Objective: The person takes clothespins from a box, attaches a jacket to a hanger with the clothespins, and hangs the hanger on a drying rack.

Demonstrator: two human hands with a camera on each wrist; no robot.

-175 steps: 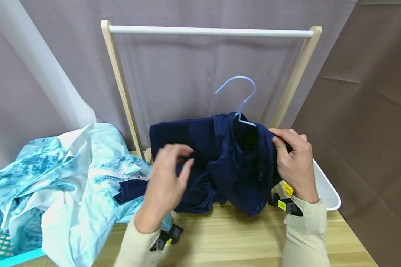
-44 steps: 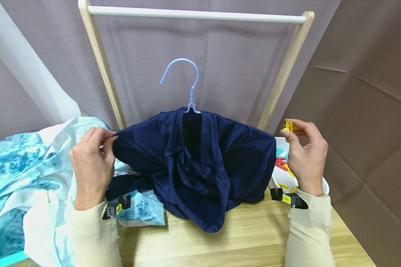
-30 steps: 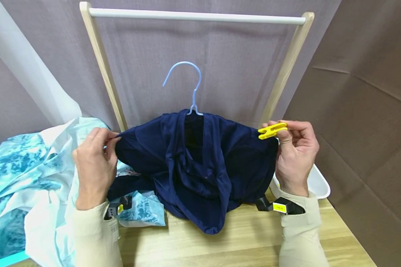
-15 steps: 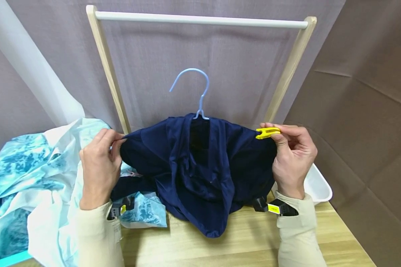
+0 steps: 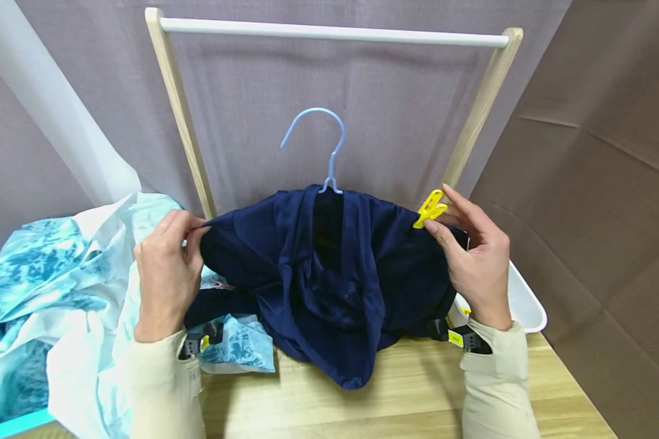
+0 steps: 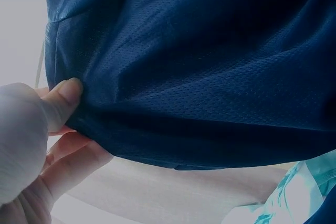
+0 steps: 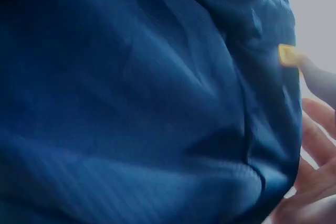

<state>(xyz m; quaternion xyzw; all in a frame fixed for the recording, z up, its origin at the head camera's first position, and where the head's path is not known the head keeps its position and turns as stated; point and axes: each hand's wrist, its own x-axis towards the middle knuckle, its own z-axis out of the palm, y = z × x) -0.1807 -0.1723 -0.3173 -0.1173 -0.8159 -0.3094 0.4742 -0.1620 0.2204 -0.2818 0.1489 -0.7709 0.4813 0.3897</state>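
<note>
A navy garment (image 5: 329, 317), which looks like a hooded top, hangs on a light blue hanger (image 5: 334, 160) whose hook points up; the hanger's arms are hidden inside. My left hand (image 5: 167, 274) pinches the garment's left shoulder end between thumb and fingers, as the left wrist view shows on the dark cloth (image 6: 210, 77). A yellow clothespin (image 5: 431, 208) is clipped on the right shoulder, tilted upward with its handles spread. Around it is my right hand (image 5: 475, 259), fingers extended and thumb tip at the clothespin's side. The right wrist view shows the clothespin's end (image 7: 287, 56) on the cloth.
Behind stands a wooden rack with a white bar (image 5: 335, 32). Blue and white tie-dyed cloth (image 5: 88, 292) is heaped over a turquoise basket (image 5: 27, 424) on the left. A white tray (image 5: 527, 305) sits at the right on the wooden table (image 5: 362, 408).
The right hand took a yellow clothespin from the tray side, brought it left onto the right shoulder, and has now loosened its fingers from it. The left hand still holds its side.
</note>
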